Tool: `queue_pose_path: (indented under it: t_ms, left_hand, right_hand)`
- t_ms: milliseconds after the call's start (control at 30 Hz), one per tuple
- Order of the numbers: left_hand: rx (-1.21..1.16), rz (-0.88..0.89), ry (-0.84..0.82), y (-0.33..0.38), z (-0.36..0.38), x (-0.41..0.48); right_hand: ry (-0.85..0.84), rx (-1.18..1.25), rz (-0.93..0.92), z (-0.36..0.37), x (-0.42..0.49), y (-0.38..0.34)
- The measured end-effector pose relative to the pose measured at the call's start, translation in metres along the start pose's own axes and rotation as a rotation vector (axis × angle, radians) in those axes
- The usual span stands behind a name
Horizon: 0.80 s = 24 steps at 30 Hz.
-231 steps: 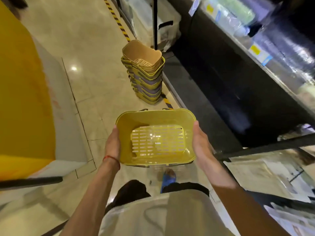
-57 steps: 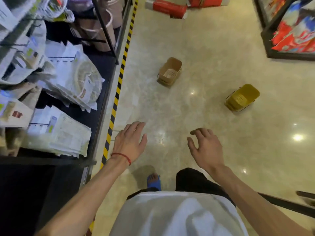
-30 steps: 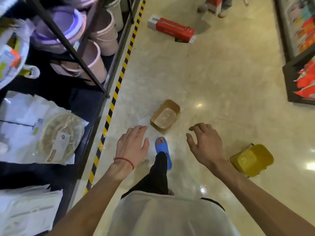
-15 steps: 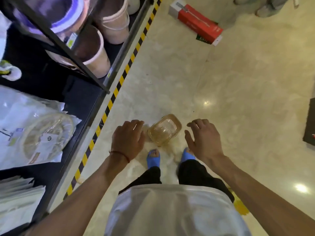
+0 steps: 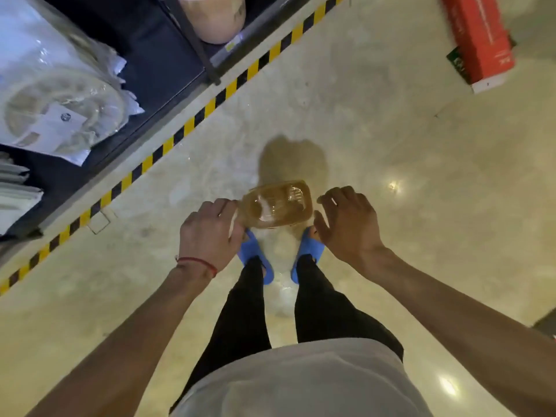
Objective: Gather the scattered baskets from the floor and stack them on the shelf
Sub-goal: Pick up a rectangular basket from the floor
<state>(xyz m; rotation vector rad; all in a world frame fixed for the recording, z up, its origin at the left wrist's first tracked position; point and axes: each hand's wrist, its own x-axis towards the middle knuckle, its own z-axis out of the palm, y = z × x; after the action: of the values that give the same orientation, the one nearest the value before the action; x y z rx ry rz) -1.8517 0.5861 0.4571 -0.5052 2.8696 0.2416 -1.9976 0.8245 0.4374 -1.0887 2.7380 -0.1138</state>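
A tan slotted basket (image 5: 276, 206) stands upright on the shiny floor just in front of my feet. My left hand (image 5: 210, 236) is at its left end, with fingers and thumb curled over the rim there. Just off the basket's right end, my right hand (image 5: 346, 227) hovers with its fingers spread and nothing in it; I cannot tell whether it touches the rim. The yellow basket and the stack of baskets are out of view.
A black shelf unit (image 5: 168, 64) with bagged goods (image 5: 57, 106) and a tan tub (image 5: 216, 16) runs along the left, edged by yellow-black floor tape (image 5: 180, 133). A red box (image 5: 478, 40) lies at the upper right. My blue sandals (image 5: 258, 260) stand behind the basket.
I have walked up to the tan basket and bent over it. Both hands have dropped to its ends, and the left has closed on the rim. The yellow basket has left the view.
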Motion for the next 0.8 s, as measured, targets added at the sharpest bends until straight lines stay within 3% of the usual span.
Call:
queue_pose_path:
  t_ms: [233,400,533,633,800]
  left_hand:
    - [-0.124,-0.127,-0.046,-0.001,0.102,0.006]
    - [-0.177,-0.183,-0.059,-0.022,0.218,0.02]
    - [-0.363,-0.372,-0.105,-0.03,0.3,0.038]
    - [-0.677,-0.618,-0.122,-0.038,0.374,0.052]
    - [-0.968,-0.945,-0.138,-0.056,0.47,0.086]
  right_hand:
    - [-0.074,0.104,-0.005,0.086,0.007,0.01]
    - [-0.123,0.036,0.063,0.196,0.014,0.03]
    - [-0.245,0.156,0.223,0.274,0.033,0.044]
    - [-0.281,0.362,0.406,0.343,0.049,0.053]
    - [-0.217,0.718,0.797,0.447,0.091,0.064]
